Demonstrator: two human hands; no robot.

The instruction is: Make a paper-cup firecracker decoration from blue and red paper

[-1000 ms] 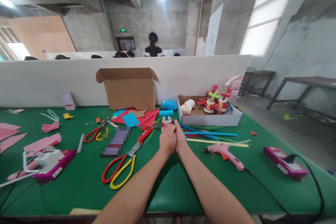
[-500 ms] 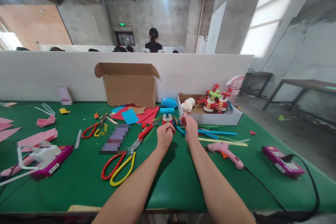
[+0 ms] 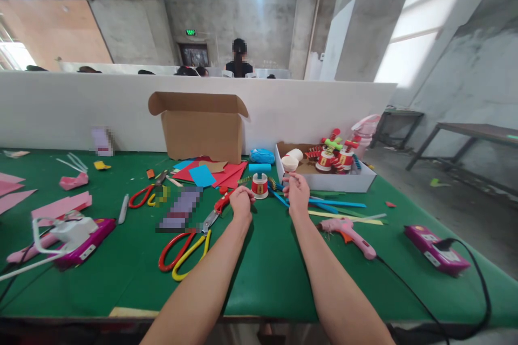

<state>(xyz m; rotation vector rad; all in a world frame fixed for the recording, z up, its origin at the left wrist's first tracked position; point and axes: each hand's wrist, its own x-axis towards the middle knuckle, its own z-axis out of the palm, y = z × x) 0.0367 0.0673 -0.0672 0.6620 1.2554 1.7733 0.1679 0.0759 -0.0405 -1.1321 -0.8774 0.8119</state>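
A small red and white paper figure (image 3: pixel 259 184) with a blue roll on top stands upright on the green table (image 3: pixel 267 275), with folded paper springs at its sides. My left hand (image 3: pixel 241 200) is just left of it, fingers curled, at the tip of the left spring. My right hand (image 3: pixel 297 192) is just right of it, fingers pinched at the right spring's end. Whether either hand truly grips a spring is hard to make out.
Red and yellow scissors (image 3: pixel 184 250) lie left of my hands, a pink glue gun (image 3: pixel 348 233) right. A white tray (image 3: pixel 327 182) holds finished figures. An open cardboard box (image 3: pixel 200 126), coloured paper (image 3: pixel 210 173), purple power strips (image 3: pixel 439 250) and a white partition (image 3: pixel 60 113) surround them. A person stands far behind.
My hands were clasped together round the figure; they have parted to either side and the figure now stands alone on the table between them.
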